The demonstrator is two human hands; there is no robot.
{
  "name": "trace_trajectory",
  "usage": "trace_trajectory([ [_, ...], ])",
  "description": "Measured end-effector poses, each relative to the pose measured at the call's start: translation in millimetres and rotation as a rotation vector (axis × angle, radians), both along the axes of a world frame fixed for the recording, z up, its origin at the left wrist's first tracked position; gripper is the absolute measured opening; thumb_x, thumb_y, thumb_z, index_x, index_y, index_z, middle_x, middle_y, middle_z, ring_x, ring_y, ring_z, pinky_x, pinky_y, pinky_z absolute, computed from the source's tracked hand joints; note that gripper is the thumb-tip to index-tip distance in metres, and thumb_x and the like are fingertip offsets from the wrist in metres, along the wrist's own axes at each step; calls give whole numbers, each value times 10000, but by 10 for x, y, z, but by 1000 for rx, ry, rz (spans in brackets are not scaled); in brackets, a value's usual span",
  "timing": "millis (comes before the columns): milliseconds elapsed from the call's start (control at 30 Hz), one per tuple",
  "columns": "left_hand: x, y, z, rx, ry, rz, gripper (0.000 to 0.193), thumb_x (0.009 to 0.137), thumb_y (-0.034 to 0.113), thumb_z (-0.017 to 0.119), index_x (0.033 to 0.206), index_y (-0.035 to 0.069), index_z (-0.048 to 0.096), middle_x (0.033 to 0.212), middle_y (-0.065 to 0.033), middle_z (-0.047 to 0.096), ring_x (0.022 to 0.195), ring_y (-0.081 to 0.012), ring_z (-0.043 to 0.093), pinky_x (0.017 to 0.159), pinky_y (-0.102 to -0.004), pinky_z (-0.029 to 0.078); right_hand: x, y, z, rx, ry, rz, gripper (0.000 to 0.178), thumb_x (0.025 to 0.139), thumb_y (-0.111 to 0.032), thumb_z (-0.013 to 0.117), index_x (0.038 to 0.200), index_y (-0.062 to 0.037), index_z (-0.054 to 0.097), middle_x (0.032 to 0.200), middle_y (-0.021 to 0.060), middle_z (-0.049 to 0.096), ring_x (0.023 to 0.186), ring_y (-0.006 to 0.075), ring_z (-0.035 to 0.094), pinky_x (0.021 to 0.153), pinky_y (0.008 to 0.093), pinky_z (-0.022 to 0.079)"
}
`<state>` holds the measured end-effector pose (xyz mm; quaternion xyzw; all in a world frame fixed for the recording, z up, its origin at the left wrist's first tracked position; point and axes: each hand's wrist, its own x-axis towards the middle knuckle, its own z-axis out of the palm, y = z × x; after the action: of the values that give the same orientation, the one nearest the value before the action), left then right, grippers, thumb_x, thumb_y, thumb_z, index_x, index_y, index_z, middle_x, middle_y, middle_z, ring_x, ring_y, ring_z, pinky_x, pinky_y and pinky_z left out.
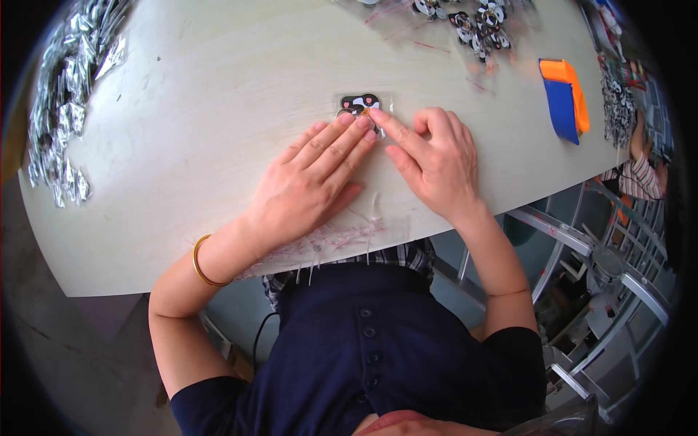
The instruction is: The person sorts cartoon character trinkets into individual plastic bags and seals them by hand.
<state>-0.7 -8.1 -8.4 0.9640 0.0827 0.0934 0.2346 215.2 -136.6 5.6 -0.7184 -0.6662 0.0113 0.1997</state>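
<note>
A small black-and-white cartoon charm (361, 102) with pink and orange spots lies in a clear plastic bag (387, 105) on the pale table. My left hand (309, 174) is laid flat with its fingers stretched out, their tips on the lower part of the charm and bag. Beside them, the index fingertip of my right hand (436, 156) touches the bag near the charm's middle. That hand's thumb stands apart, while its other fingers are bent with nothing seen in them. My fingers hide the charm's lower part.
Silvery packets (65, 109) pile along the table's left side. Bags of similar black-and-white charms (480, 33) lie at the back. A blue-and-orange tool (563, 102) rests at the right. Thin plastic strips (342, 236) litter the front edge. Another person (641, 178) and metal frames (560, 232) are at right.
</note>
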Motion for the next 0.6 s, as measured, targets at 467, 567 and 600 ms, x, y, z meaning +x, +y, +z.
trace_trajectory([
  [467, 175, 141, 20, 33, 68, -44, 741, 1029, 457, 566, 1636, 89, 351, 1687, -114, 357, 1576, -292, 299, 1291, -463, 241, 165, 100, -70, -21, 316, 86, 371, 919, -224, 736, 1287, -179, 724, 1025, 33, 624, 931, 219, 614, 785, 396, 496],
  [567, 6, 228, 66, 137, 161, 14, 770, 1056, 581, 440, 1642, 93, 335, 1694, -119, 342, 1586, -290, 274, 1301, -455, 205, 346, 466, -50, 214, -11, 10, 339, 920, -214, 740, 1246, -126, 711, 1157, 45, 663, 1055, 242, 623, 881, 421, 490],
  [600, -77, 311, 93, 190, 200, 78, 774, 1062, 597, 410, 1651, 102, 325, 1703, -114, 331, 1594, -275, 257, 1308, -444, 179, 410, 532, -76, 217, -13, 5, 339, 920, -214, 740, 1246, -126, 711, 1157, 45, 663, 1055, 242, 623, 881, 421, 490],
])
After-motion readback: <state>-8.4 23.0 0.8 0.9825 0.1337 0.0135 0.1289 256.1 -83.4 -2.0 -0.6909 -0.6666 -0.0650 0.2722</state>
